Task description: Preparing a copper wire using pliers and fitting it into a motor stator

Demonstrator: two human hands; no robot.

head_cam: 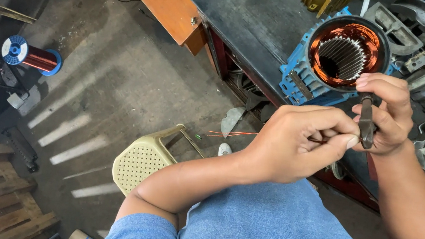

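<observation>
- Head view: the left hand (296,143) is pinched shut on thin copper wire strands (232,134), which trail away toward 9 o'clock from the fingers.
- The right hand (386,114), just beside it at 2 o'clock and touching it, is clenched round a dark metal tool (367,125) held upright.
- At 12 o'clock from the hands, a blue motor stator (339,56) with copper windings rests on a dark workbench (252,16).
- At 8 o'clock stands a beige plastic stool (145,162); far toward 9 o'clock lies a blue spool of copper wire (31,55).
</observation>
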